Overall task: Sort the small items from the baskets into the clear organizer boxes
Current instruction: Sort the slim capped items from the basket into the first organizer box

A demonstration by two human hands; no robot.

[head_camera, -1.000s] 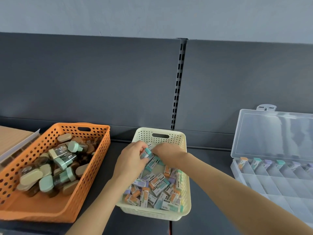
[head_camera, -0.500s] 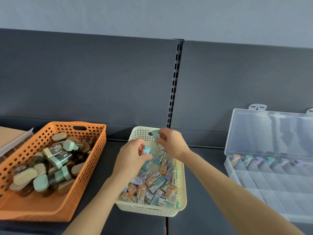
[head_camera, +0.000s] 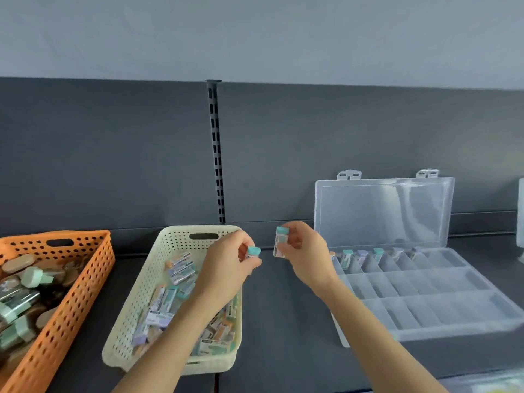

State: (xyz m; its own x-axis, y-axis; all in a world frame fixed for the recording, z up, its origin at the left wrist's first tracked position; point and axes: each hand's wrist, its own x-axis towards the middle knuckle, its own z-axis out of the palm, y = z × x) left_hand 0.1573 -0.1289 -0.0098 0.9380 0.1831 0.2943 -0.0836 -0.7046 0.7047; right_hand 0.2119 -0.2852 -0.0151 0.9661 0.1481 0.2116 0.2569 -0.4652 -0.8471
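A cream perforated basket [head_camera: 136, 302] holds several small wrapped erasers with teal, purple and orange ends. Above its right rim, my left hand [head_camera: 226, 265] pinches a teal-ended eraser [head_camera: 253, 251]. My right hand [head_camera: 304, 251] pinches a second teal-ended eraser [head_camera: 281, 241], upright, over the gap between the basket and the clear organizer box [head_camera: 425, 302]. The box lies open, its lid [head_camera: 382, 211] leaning on the back panel. Its back row holds several erasers [head_camera: 347, 258], one per compartment; the other compartments look bare.
An orange perforated basket [head_camera: 73, 293] at the left holds several larger brown and pale green items. A dark back panel with a slotted upright [head_camera: 216, 154] rises behind. Another clear object [head_camera: 521, 217] shows at the right edge.
Both hands have lifted out of the cream basket, each with an eraser. The right hand has moved right toward the organizer box, and the view has shifted right.
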